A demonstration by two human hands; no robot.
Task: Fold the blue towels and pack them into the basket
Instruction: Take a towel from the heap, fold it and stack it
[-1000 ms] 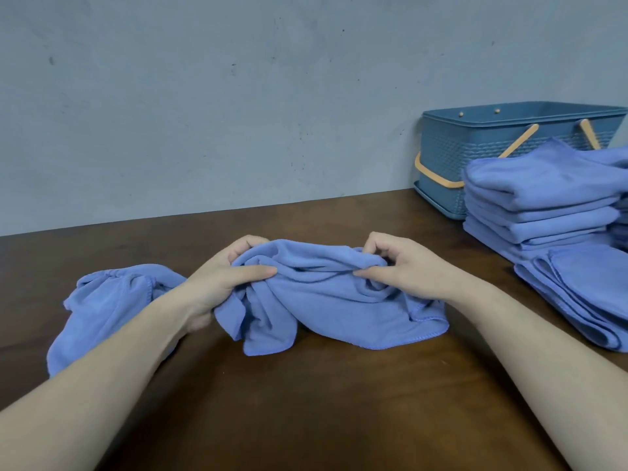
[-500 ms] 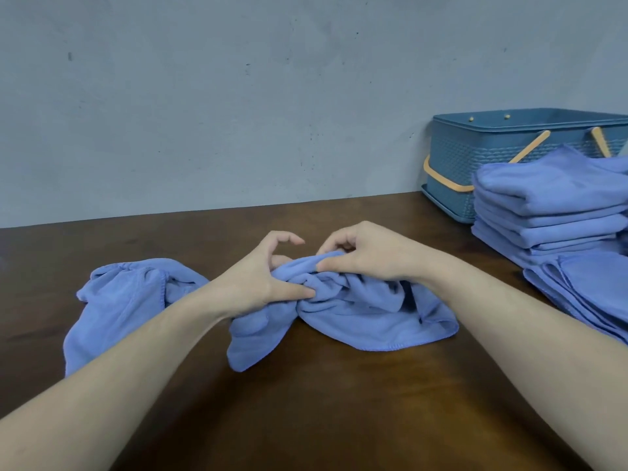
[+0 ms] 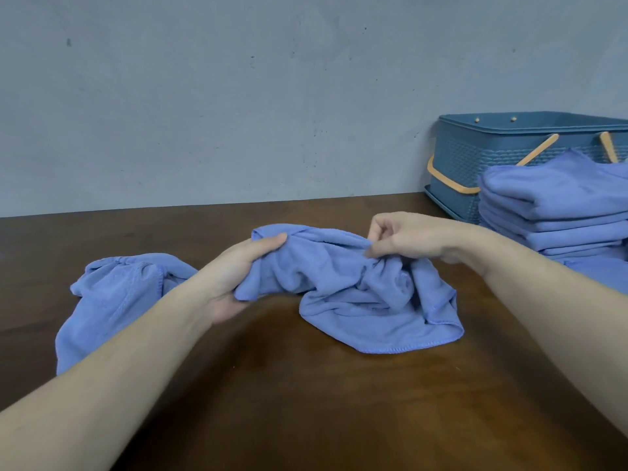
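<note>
- The crumpled blue towel (image 3: pixel 356 287) I'm working on sits mid-table, bunched up, with its stitched lower edge draped flat on the wood toward the right.
- My left hand (image 3: pixel 238 277) has the towel's left end: fingers curled under the cloth, thumb lying along the top, so that end is lifted a bit off the table.
- My right hand (image 3: pixel 404 239) pinches a fold at the top of the bunch between thumb and forefinger, the other fingers loosely curled above it.
- A second loose towel (image 3: pixel 112 300) lies rumpled off to the left, partly behind my left forearm, nobody touching it.
- On the right there's a stack of folded towels (image 3: pixel 557 205), neat layers, running off the frame edge.
- Right behind that stack is the blue basket (image 3: pixel 475 158) with tan handles, up against the wall (image 3: pixel 238 96). Can't see what's inside from this angle.
- Everything's on a dark brown wooden table (image 3: pixel 306 402).
</note>
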